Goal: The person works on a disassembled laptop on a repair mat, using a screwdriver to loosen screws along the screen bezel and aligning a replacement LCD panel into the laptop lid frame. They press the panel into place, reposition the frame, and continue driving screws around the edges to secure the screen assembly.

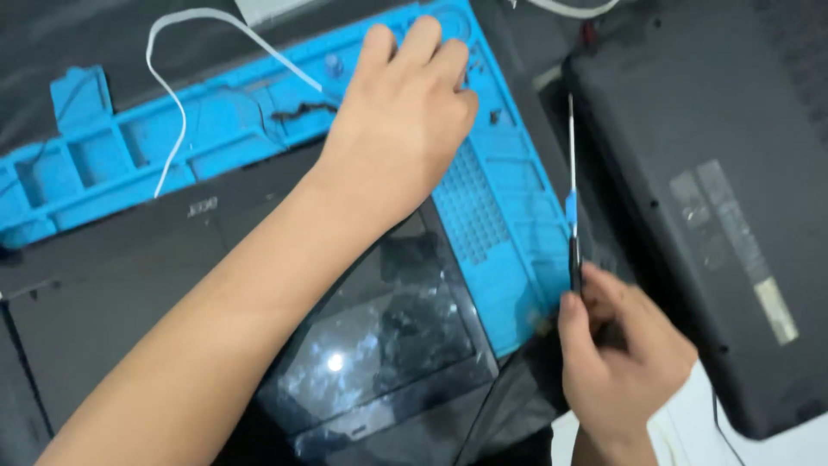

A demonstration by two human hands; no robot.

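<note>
Your right hand (617, 358) pinches the slim, light screwdriver (572, 203) at its black handle, where it grips best, while your left hand (401, 121) rests open-fingered on the blue mat (509, 216).

White ribbon cable (177, 95), upturned black laptop (716, 216).

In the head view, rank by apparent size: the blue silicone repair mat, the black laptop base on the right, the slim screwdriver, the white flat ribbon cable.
1. Blue silicone repair mat, partly covered
2. Black laptop base, cropped, so these two are unsure
3. White flat ribbon cable
4. Slim screwdriver, in the right hand
</note>
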